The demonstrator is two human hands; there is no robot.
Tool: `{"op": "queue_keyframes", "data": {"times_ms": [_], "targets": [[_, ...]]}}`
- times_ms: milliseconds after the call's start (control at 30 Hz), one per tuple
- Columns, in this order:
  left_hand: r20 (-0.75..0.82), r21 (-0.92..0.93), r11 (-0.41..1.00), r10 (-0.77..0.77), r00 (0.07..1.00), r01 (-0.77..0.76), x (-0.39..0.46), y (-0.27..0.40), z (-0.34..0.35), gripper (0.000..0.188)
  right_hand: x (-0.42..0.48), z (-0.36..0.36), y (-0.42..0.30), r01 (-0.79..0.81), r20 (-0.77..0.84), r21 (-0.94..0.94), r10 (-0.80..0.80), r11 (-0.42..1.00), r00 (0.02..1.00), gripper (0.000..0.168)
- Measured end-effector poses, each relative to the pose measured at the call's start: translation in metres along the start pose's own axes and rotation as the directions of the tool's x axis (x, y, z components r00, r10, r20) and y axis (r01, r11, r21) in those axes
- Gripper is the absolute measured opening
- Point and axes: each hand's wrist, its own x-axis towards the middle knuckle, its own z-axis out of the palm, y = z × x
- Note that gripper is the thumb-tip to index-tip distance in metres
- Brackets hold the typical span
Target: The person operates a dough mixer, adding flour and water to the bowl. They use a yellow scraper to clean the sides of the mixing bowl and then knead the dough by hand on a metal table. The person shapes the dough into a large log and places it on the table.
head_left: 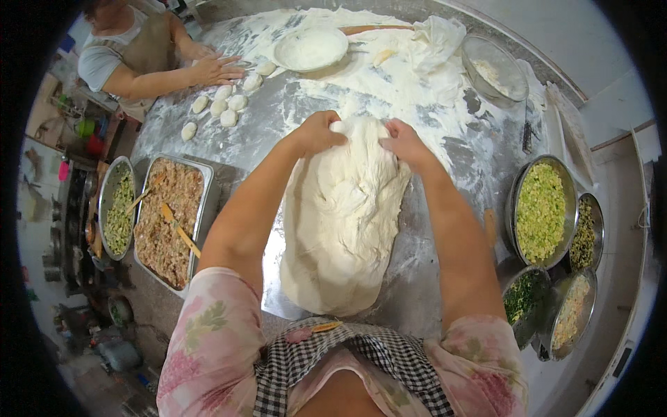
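A large mass of pale dough (349,224) lies lengthwise on the floured metal worktop (417,271) before me. At its far end, my left hand (320,133) grips the left side, fingers curled over the dough. My right hand (406,142) grips the far right side in the same manner. Between the two hands the dough bulges up, and its surface is folded and lumpy. Beyond my left hand, several small dough balls (228,118) sit on the worktop near a co-worker's hands (219,69).
On the left stand a metal tray of minced filling (169,224) and a bowl of chopped greens (119,208). Several filling bowls, one with yellow-green pieces (541,213), crowd the right. Farther back are a flour-dusted round pan (311,49), a rolling pin (375,28) and a sieve (494,70).
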Motion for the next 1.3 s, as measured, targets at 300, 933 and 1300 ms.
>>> {"op": "queue_keyframes", "data": {"times_ms": [300, 933, 1300], "targets": [[0.376, 0.153, 0.888, 0.355, 0.856, -0.435, -0.300, -0.014, 0.018, 0.034, -0.298, 0.071, -0.024, 0.088, 0.062, -0.412, -0.069, 0.907, 0.996, 0.040], [-0.304, 0.731, 0.640, 0.615, 0.728, -0.236, -0.084, -0.022, 0.060, 0.056, -0.085, 0.095, 0.010, 0.063, -0.060, -0.973, -0.509, 0.220, 0.859, 0.085], [-0.128, 0.618, 0.786, 0.084, 0.988, 0.013, -0.058, 0.009, 0.022, 0.056, -0.056, 0.040, -0.014, 0.075, -0.086, -0.697, -0.187, 0.713, 0.979, 0.056]]}}
